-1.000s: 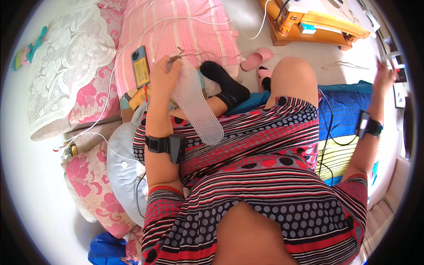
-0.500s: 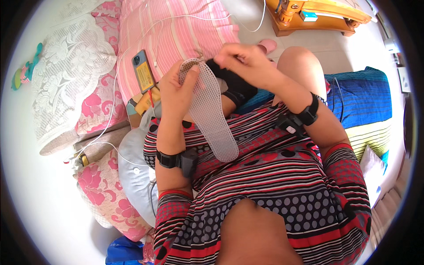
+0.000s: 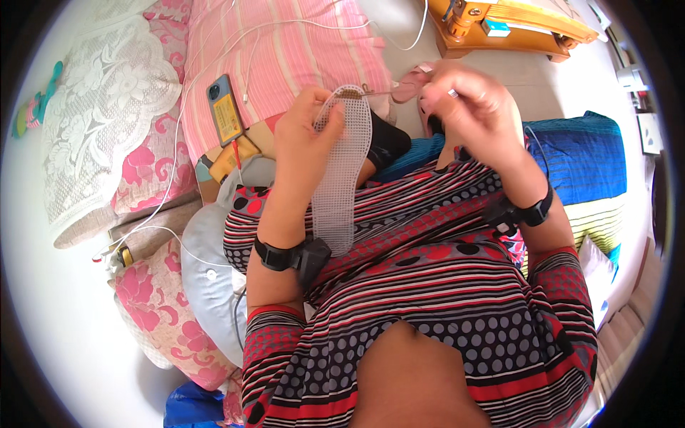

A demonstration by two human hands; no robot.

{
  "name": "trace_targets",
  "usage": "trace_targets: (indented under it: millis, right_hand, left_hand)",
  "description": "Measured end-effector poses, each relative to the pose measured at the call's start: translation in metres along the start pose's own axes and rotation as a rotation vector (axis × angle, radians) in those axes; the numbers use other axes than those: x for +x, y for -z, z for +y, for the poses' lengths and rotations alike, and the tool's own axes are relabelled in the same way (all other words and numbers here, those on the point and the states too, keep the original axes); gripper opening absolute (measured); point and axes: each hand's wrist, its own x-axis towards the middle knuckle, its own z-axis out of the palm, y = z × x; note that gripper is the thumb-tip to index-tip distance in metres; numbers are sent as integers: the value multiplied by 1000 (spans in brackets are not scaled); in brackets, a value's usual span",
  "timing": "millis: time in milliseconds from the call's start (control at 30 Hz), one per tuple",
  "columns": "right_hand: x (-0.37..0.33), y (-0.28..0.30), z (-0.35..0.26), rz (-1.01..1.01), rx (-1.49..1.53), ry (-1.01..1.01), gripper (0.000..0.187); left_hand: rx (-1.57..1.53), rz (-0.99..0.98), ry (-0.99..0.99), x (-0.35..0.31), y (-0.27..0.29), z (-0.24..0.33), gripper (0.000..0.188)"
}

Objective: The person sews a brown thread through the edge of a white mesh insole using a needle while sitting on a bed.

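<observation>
My left hand (image 3: 305, 135) grips a white plastic mesh sheet (image 3: 337, 175) cut like a shoe sole, thumb on its face near the top. A small patch of brown stitches (image 3: 349, 93) sits along the mesh's upper rounded edge. From that edge a brown yarn (image 3: 389, 92) stretches to the right, drawn tight. My right hand (image 3: 471, 107), a little smeared by motion, is closed around the yarn's other end. Whether a needle is in those fingers I cannot make out. The mesh's lower end hangs over my striped dress (image 3: 421, 207), beside my left wrist strap (image 3: 275, 255).
A phone (image 3: 225, 112) with a red-tipped cable lies left of my left hand. White cords (image 3: 285, 23) cross the pink striped cushion (image 3: 278, 60). Wooden furniture (image 3: 514, 28) stands at the far right. Pink slippers (image 3: 412, 84) are on the floor behind the yarn.
My right hand has moved right, away from the mesh, and the yarn is now stretched between them. The mesh has turned more upright, with my left hand shifted slightly right.
</observation>
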Motion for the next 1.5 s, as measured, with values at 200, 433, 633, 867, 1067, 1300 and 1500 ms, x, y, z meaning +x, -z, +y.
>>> trace_targets:
  millis: [200, 433, 633, 867, 1067, 1300, 1500]
  right_hand:
    - [8, -64, -18, -254, -16, 389, 5]
    - [4, -87, -51, -360, 394, 514, 9]
    - [1, 3, -67, -219, 451, 166, 18]
    - [8, 103, -41, 345, 573, 48, 26]
    - [10, 150, 5, 343, 493, 23, 20]
    - [3, 137, 41, 221, -975, -448, 20]
    - [-2, 49, 11, 147, -627, -116, 22]
  left_hand:
    - [-32, -212, -191, -5, -19, 7, 12]
    - [161, 90, 46, 14, -11, -28, 19]
    - [36, 263, 38, 31, 27, -51, 19]
    - [-86, 95, 50, 20, 14, -21, 18]
    - [-95, 99, 51, 14, 12, -7, 17]
    - [-430, 96, 150, 7, 18, -1, 17]
    - [-435, 124, 132, 3, 15, 6, 16]
